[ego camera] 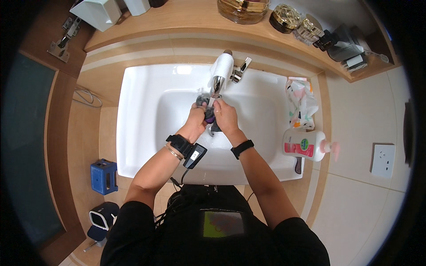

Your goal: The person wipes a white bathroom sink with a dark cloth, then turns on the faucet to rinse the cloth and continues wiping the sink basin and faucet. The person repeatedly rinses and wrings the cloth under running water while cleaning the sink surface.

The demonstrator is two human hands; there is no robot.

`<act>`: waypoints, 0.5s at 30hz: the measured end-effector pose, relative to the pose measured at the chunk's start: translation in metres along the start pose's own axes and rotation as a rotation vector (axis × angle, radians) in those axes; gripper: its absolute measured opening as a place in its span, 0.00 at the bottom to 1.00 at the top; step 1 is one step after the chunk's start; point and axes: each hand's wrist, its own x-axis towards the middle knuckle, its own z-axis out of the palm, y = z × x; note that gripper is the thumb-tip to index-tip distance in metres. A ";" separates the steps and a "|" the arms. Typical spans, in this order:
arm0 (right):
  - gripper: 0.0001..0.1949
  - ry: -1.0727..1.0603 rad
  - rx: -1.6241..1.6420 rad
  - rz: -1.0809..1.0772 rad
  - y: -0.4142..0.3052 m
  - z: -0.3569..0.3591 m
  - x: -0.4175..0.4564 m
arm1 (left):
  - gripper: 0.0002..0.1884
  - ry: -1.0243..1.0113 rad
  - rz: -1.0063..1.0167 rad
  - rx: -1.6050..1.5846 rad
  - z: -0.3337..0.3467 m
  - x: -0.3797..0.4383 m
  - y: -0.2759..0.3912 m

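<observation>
Under the running chrome faucet (218, 84), a dark grey fabric item (209, 114) with a purple patch is held between my hands. My left hand (196, 121) grips its left side, fingers curled around it. Gripping the right side is my right hand (226, 116), close to the stream. Water runs onto the cloth and splashes beside it. Whether it is a sock or another small garment cannot be told. Below the hands, the white sink (143, 109) holds some sudsy water. A white cloth or paper wrap covers the upper part of the spout.
A pink-labelled Dettol pump bottle (301, 144) and a patterned tissue pack (299, 103) line the sink's right rim. The faucet lever (244, 66) rises behind. A wooden shelf (196, 20) with jars overhangs the back. At left, a blue stool (105, 176) stands low.
</observation>
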 end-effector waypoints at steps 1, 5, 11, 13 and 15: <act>0.12 -0.027 0.050 0.018 -0.002 -0.003 0.000 | 0.08 -0.009 -0.048 -0.004 -0.005 0.004 0.000; 0.14 -0.132 0.407 0.039 -0.025 -0.022 -0.004 | 0.13 -0.123 -0.233 -0.062 -0.020 0.016 0.015; 0.10 -0.110 0.548 0.060 -0.051 -0.008 -0.011 | 0.16 -0.313 -0.104 -0.118 -0.040 0.024 -0.003; 0.11 -0.048 0.414 0.078 -0.044 0.000 -0.014 | 0.15 -0.263 -0.116 -0.143 -0.034 0.014 0.000; 0.12 0.056 0.296 -0.043 -0.031 0.006 -0.015 | 0.13 -0.121 -0.127 -0.154 -0.019 0.007 0.000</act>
